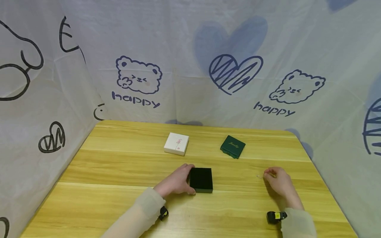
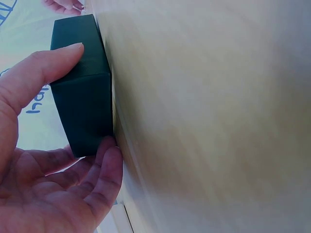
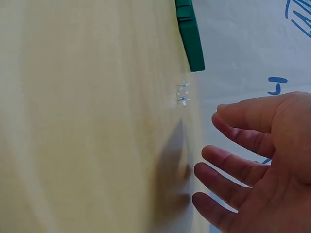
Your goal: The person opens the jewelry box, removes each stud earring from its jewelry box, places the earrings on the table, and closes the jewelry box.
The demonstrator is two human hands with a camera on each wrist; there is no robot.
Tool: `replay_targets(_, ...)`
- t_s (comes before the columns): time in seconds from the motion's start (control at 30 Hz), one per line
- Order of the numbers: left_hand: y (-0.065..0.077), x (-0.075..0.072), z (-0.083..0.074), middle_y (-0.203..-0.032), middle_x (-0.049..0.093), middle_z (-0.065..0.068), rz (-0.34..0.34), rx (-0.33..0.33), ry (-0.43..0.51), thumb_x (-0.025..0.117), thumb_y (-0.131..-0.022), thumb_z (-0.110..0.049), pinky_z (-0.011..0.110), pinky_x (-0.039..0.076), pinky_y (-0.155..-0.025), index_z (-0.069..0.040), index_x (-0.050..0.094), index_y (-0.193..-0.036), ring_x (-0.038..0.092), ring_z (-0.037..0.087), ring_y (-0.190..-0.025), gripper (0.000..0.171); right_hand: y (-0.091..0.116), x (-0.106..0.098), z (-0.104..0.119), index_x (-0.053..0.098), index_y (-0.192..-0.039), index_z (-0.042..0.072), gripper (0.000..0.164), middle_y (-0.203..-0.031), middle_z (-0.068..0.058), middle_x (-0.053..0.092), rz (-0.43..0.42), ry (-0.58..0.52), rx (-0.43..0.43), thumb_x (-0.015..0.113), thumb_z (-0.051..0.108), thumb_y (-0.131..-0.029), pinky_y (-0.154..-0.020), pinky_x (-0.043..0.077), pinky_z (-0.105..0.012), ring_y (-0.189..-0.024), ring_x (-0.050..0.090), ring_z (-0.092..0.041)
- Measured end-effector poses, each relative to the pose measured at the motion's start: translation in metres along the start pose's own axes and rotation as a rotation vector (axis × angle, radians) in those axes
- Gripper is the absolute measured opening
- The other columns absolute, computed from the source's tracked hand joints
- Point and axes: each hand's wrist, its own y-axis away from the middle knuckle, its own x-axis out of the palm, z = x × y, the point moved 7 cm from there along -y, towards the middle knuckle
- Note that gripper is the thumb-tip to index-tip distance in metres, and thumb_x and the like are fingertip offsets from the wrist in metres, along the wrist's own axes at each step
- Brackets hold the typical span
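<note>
My left hand point(image 1: 177, 180) grips a small dark green box point(image 2: 82, 92) at its left side, thumb on the near wall and fingers at the far one. A black surface point(image 1: 201, 178) fills the top of this box in the head view. It rests on the table. Farther right, my right hand point(image 1: 278, 181) hovers just beside tiny sparkling pieces of jewellery point(image 3: 182, 94), perhaps a pair of earrings. They lie on the wood, apart from the fingertips. In the right wrist view the fingers point(image 3: 228, 187) are loosely bent, and nothing shows between them.
Toward the back of the wooden table point(image 1: 119, 165) lie a white box point(image 1: 176, 144) with red print and a dark green lid-like piece point(image 1: 232, 146) with gold lettering. A white cloth point(image 1: 178, 66) with blue drawings hangs behind the table. Each wrist carries a small black camera point(image 1: 275, 217).
</note>
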Motion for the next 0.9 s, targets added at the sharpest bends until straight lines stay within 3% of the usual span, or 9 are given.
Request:
replay_targets(0.17, 0.001, 0.000, -0.001, -0.118, 0.047, 0.009, 0.000, -0.007, -0.009, 0.083, -0.060, -0.029, 0.036, 0.040, -0.090, -0.004, 0.038, -0.133, 0.048, 0.020, -0.102, 0.089, -0.004, -0.003, 0.006, 0.055, -0.113, -0.004, 0.031, -0.118, -0.029, 0.049, 0.032, -0.011, 0.002, 0.053, 0.019, -0.091, -0.087, 0.035, -0.055, -0.108, 0.045, -0.045)
replay_targets(0.33, 0.001, 0.000, -0.002, -0.118, 0.047, 0.010, -0.001, -0.005, -0.005, 0.083, -0.061, -0.028, 0.036, 0.040, -0.090, -0.003, 0.039, -0.132, 0.048, 0.021, -0.103, 0.088, -0.012, 0.000, 0.021, 0.047, -0.124, -0.004, 0.044, -0.126, -0.029, 0.043, 0.077, -0.016, -0.022, 0.056, 0.023, -0.090, -0.087, 0.035, -0.055, -0.112, 0.042, -0.044)
replay_targets(0.63, 0.000, -0.001, -0.001, -0.118, 0.048, 0.010, -0.002, 0.000, -0.004, 0.083, -0.061, -0.029, 0.036, 0.040, -0.090, -0.002, 0.039, -0.132, 0.048, 0.021, -0.103, 0.088, -0.032, 0.014, 0.046, 0.035, -0.135, -0.001, 0.062, -0.135, -0.025, 0.034, 0.144, -0.028, -0.060, 0.062, 0.026, -0.087, -0.087, 0.036, -0.056, -0.117, 0.036, -0.043)
replay_targets(0.9, 0.001, -0.001, -0.001, -0.118, 0.047, 0.009, 0.004, -0.006, -0.003, 0.083, -0.061, -0.030, 0.036, 0.040, -0.090, -0.003, 0.038, -0.133, 0.048, 0.021, -0.103, 0.089, -0.054, 0.026, 0.058, 0.020, -0.142, 0.000, 0.079, -0.142, -0.024, 0.022, 0.183, -0.077, -0.042, 0.066, 0.027, -0.083, -0.089, 0.035, -0.056, -0.121, 0.031, -0.043)
